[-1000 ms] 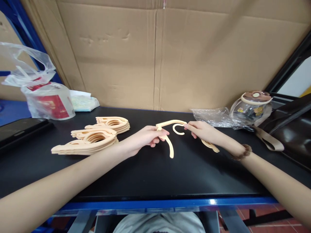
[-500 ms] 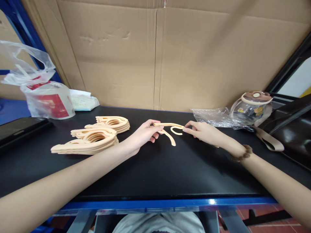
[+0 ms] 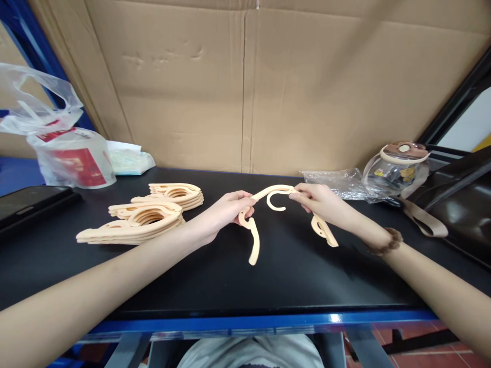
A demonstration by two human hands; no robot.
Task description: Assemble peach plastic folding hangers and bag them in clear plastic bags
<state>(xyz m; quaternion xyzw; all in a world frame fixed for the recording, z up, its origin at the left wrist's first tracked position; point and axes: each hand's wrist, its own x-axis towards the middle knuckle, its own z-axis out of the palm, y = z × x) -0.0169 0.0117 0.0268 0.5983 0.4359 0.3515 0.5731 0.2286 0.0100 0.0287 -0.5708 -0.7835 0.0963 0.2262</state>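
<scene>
Both my hands hold one beige folding plastic hanger [image 3: 268,193] just above the black table [image 3: 245,266]. My left hand [image 3: 226,210] pinches its left joint, and the left arm of the hanger droops down toward the table. My right hand [image 3: 320,203] grips the right joint, with the right arm hanging below my wrist. The small hook curls between my two hands. Two stacks of folded hangers of the same kind [image 3: 149,217] lie on the table left of my left hand.
A tall cardboard sheet [image 3: 245,87] stands behind the table. At the far left are a clear plastic bag with a red label [image 3: 71,161] and a dark phone-like slab [image 3: 30,204]. To the right lie crumpled plastic [image 3: 333,184], a lidded jar [image 3: 399,166] and a dark bag [image 3: 464,204].
The hanger went from lying nearly flat between my hands to being lifted, with both its arms now drooping downward. My hands stayed almost in place.
</scene>
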